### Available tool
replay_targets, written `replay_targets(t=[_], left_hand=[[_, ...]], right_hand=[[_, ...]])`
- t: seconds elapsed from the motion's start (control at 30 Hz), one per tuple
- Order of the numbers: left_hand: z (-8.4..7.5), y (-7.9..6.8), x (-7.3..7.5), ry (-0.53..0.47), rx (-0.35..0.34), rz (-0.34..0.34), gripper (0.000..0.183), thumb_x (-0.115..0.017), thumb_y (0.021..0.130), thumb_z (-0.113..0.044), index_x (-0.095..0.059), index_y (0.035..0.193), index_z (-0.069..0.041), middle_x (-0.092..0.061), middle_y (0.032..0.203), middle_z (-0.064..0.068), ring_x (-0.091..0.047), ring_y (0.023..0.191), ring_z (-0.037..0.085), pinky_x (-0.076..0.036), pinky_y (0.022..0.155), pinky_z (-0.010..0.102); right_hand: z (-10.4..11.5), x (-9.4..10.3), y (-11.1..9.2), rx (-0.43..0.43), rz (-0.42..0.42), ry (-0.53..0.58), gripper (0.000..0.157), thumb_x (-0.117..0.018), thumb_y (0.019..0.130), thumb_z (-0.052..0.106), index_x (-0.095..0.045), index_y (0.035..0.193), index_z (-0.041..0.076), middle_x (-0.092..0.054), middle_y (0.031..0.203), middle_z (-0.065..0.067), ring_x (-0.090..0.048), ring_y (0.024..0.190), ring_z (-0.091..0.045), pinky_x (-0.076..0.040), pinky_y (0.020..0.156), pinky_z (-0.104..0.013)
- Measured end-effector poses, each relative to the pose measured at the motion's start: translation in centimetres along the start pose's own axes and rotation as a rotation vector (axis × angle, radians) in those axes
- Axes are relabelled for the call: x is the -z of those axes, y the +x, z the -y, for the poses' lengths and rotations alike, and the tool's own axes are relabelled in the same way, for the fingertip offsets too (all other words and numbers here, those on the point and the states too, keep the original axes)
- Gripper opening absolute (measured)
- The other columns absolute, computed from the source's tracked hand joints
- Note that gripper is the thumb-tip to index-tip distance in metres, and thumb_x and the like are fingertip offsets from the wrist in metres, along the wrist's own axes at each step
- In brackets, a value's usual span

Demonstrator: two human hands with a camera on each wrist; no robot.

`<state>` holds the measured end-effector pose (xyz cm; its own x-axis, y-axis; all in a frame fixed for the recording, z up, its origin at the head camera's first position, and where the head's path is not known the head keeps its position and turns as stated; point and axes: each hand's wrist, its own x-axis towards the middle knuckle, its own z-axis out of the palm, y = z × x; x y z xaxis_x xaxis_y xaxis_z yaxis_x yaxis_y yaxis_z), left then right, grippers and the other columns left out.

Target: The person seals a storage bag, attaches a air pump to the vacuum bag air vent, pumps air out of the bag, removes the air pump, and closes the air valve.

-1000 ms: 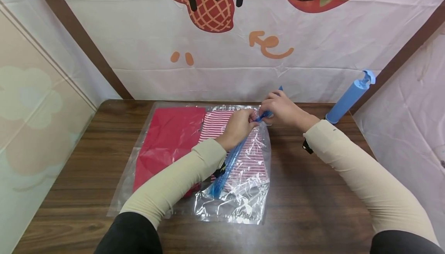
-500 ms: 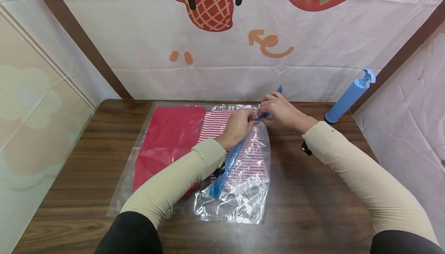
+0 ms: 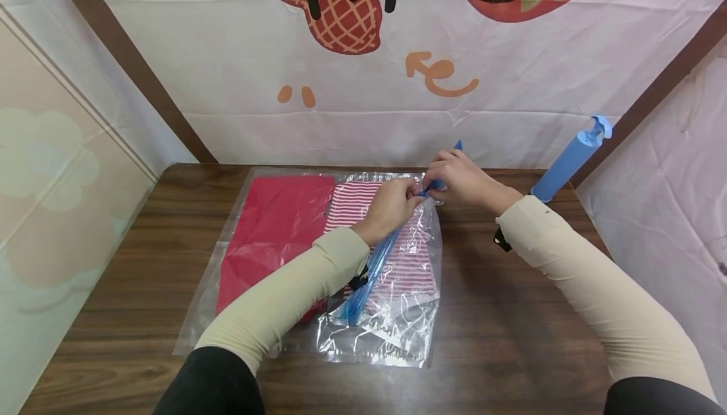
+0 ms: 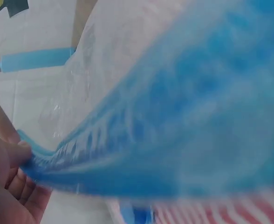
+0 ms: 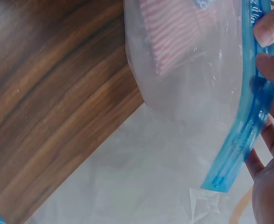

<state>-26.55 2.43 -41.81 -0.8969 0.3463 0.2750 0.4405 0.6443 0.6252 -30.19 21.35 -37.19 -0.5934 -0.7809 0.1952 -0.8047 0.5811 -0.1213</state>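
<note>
A clear plastic storage bag [image 3: 392, 339] with a blue zip strip [image 3: 375, 270] lies over the table, its strip folded diagonally across the top. Inside it show red fabric [image 3: 272, 226] and red-and-white striped fabric [image 3: 352, 204]. My left hand [image 3: 392, 207] pinches the strip near the bag's far right corner. Close beside it, my right hand [image 3: 457, 178] grips the same strip, whose end pokes up past the fingers. In the right wrist view the strip [image 5: 249, 116] runs between thumb and fingers, its free end pointing down. The left wrist view is mostly filled by the blurred strip [image 4: 174, 121].
A blue hand pump [image 3: 568, 166] stands tilted at the table's back right. Behind the wooden table [image 3: 511, 327] hangs a printed white cloth backdrop [image 3: 352, 125]. Cloth panels also flank both sides.
Almost nothing differs. Both hands stay at the same place on the strip, with only slight finger movement; the view shifts a little.
</note>
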Motion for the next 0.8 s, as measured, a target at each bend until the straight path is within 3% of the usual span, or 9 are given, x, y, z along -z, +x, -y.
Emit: replay_targets(t=[0.23, 0.53, 0.8], left_hand=[[0.0, 0.0, -0.2, 0.033, -0.012, -0.038, 0.010, -0.073, 0.092, -0.008, -0.069, 0.083, -0.008, -0.069, 0.078, 0.003, -0.061, 0.071, 0.016, -0.051, 0.067, 0.030], [-0.3, 0.1, -0.1, 0.018, 0.014, 0.026, 0.006, -0.072, 0.095, -0.011, -0.069, 0.091, -0.007, -0.069, 0.084, 0.003, -0.061, 0.072, 0.014, -0.050, 0.064, 0.024], [-0.4, 0.2, 0.1, 0.016, 0.048, 0.032, 0.005, -0.070, 0.094, -0.010, -0.069, 0.091, -0.006, -0.066, 0.082, 0.002, -0.059, 0.070, 0.013, -0.048, 0.062, 0.024]], right_hand=[[0.0, -0.6, 0.0, 0.005, -0.022, 0.008, 0.007, -0.078, 0.086, 0.007, -0.077, 0.092, 0.009, -0.073, 0.093, -0.002, -0.058, 0.103, -0.028, -0.037, 0.103, -0.057], [-0.8, 1.0, -0.4, -0.076, 0.050, 0.017, 0.014, -0.082, 0.086, 0.011, -0.077, 0.099, 0.009, -0.073, 0.100, -0.006, -0.058, 0.105, -0.031, -0.043, 0.094, -0.055], [-0.9, 0.9, -0.3, -0.047, 0.025, 0.015, 0.009, -0.080, 0.087, 0.009, -0.076, 0.095, 0.008, -0.070, 0.096, -0.006, -0.059, 0.101, -0.030, -0.042, 0.097, -0.057]])
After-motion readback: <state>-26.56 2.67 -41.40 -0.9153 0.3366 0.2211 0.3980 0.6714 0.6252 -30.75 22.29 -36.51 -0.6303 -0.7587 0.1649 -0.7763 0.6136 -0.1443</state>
